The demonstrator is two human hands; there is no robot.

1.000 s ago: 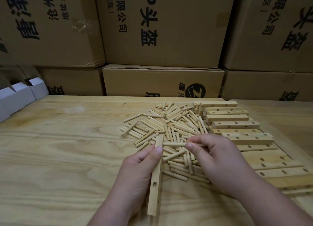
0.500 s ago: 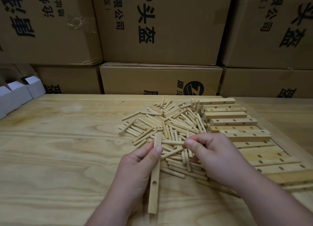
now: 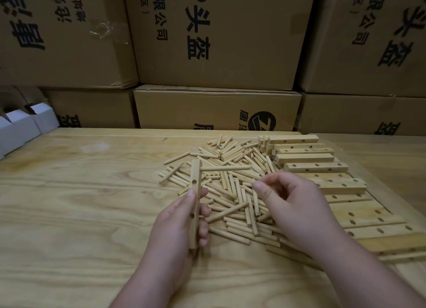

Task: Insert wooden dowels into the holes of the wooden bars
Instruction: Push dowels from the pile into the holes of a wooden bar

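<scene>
One dowel (image 3: 224,168) is seated in the top hole of the bar (image 3: 195,201) and sticks out sideways to the right; two more holes in the same face show open below it. Judged progress: first bar just begun, the rest untouched. The loose dowel pile (image 3: 232,190) lies on the plywood table (image 3: 80,204) beyond my hands, and the stacked drilled bars (image 3: 311,167) run along its right side, none of them visibly pegged. My left hand (image 3: 178,227) grasps the bar near its lower end, thumb lying along the front face, other fingers wrapped behind, holding it roughly upright with the top tipped away from me. My right hand (image 3: 292,206) hovers over the pile just right of the bar, fingers loosely curled, thumb and forefinger close together but with nothing between them that I can see; I read it as empty. Next dowel probably comes from the pile directly beneath it.
</scene>
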